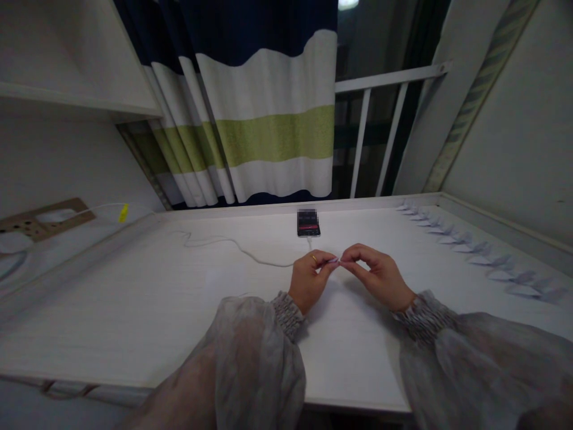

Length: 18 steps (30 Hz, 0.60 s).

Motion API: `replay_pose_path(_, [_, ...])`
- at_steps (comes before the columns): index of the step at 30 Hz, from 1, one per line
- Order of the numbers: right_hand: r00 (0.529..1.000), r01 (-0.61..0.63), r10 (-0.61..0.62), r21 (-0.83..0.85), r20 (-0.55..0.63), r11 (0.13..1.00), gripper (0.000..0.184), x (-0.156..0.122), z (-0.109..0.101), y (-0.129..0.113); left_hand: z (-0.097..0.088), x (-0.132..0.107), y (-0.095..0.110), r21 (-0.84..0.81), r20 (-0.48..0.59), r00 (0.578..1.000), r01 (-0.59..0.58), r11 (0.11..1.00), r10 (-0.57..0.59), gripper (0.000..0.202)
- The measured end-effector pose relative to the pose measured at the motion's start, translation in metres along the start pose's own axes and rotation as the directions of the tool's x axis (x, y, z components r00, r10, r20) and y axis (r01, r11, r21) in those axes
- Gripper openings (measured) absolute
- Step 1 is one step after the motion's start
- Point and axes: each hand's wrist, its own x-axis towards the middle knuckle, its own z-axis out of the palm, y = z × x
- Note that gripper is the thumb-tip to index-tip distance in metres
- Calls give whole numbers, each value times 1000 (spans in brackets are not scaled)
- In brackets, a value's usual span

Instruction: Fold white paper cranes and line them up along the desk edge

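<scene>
Head view: left hand [308,279] pinches paper [333,260] over table [152,304]; right hand [378,276] pinches its other end, fingertips nearly meeting. Best done with left grip steady, right pressure light, edges lined up before pressing.

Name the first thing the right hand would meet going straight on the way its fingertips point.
The right hand would probably meet the small pale piece pinched in the left hand first, then that hand itself; they are so close that depth is unclear.
</scene>
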Motion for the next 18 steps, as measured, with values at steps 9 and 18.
replay_pose_path(9, [995, -92, 93, -31, 41, 995, 9, -2, 2, 3, -1, 1, -2, 108, 40, 998, -54, 993, 50, 12])
replay_pose_path(18, [974, -224, 228, 153, -6, 963, 15, -2, 4, 5, -1, 1, 1, 47, 64, 994, -87, 995, 83, 11])
